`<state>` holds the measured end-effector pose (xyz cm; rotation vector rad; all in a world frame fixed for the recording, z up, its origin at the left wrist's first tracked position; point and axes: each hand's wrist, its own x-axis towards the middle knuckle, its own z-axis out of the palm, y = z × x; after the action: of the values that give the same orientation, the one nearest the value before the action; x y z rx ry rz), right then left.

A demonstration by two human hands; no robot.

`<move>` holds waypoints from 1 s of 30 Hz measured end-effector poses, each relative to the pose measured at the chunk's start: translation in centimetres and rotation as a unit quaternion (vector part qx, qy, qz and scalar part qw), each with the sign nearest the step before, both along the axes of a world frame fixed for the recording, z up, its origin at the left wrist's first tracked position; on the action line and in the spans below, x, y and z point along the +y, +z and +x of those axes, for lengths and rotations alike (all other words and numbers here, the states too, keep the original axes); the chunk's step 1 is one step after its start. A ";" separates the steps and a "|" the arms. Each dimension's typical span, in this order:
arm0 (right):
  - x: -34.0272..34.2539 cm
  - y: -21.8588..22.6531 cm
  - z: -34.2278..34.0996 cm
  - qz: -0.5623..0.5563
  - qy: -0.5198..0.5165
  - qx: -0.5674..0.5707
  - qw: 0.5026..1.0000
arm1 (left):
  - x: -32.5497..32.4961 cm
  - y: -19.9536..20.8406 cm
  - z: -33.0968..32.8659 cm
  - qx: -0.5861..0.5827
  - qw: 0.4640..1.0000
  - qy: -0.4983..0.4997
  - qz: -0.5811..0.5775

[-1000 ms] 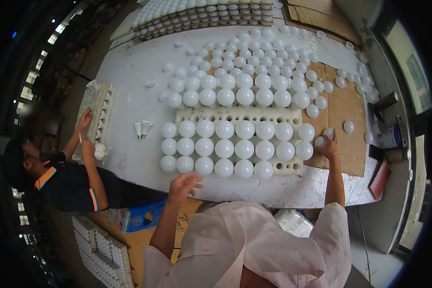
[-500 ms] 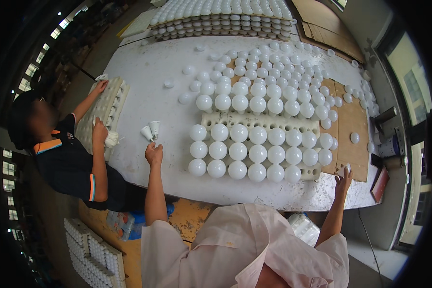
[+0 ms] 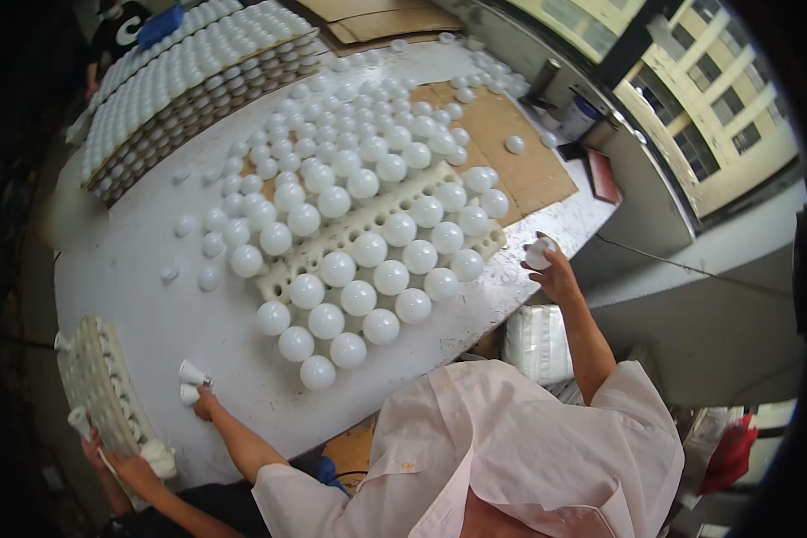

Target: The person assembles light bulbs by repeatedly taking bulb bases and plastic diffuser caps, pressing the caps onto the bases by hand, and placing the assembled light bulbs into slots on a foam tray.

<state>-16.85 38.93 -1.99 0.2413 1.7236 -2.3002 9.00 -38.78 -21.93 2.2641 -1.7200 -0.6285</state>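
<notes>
My left hand [image 3: 205, 405], over the table's near left part, is closed on two white light bulb bases [image 3: 191, 381], whose wider ends point away from me. Past the near right edge of the table, my right hand [image 3: 558, 273] has its fingers curled round a white bulb cover [image 3: 539, 254]. Between my hands, rows of round white bulbs [image 3: 359, 297] stand in a pale tray [image 3: 273, 287] with holes. Behind them lie many loose white bulb covers [image 3: 327, 125].
At left a co-worker's hands [image 3: 121, 462] hold a bulb base [image 3: 79, 420] beside an upright pale tray [image 3: 94, 377]. Stacked bulb trays [image 3: 197, 81] fill the far left; another person [image 3: 117, 31] is behind them. Cardboard [image 3: 547, 179], a red box [image 3: 603, 175] and a window lie right.
My view has swung to the right, so the table appears tilted. My right hand has lifted off the table's right edge with the cover; my left still holds the two bases.
</notes>
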 end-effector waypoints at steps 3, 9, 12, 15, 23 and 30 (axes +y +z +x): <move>-2.0 0.8 0.0 -0.052 0.045 0.033 0.997 | -1.5 -1.3 1.0 -0.017 0.998 -0.053 -0.040; -4.3 2.1 0.1 -0.056 0.082 0.057 0.993 | 4.0 -0.2 1.4 0.224 0.970 -0.022 -0.091; -5.1 2.8 -0.3 -0.119 0.138 0.057 0.982 | 10.9 5.0 1.9 0.493 0.868 -0.047 -0.032; -6.5 2.7 -0.7 -0.224 0.188 0.043 0.955 | 18.3 9.5 1.6 0.683 0.723 -0.096 0.041; -11.9 1.6 -1.6 -0.290 0.327 -0.040 0.898 | 40.5 20.7 -7.3 0.674 0.602 -0.310 0.294; -14.2 2.1 -0.7 -0.324 0.368 -0.093 0.867 | 48.5 23.7 -13.0 0.589 0.567 -0.390 0.423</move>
<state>-17.57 24.76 0.07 -0.2775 0.6717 -2.0035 -3.99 9.71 1.81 0.4109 -1.4941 -2.7327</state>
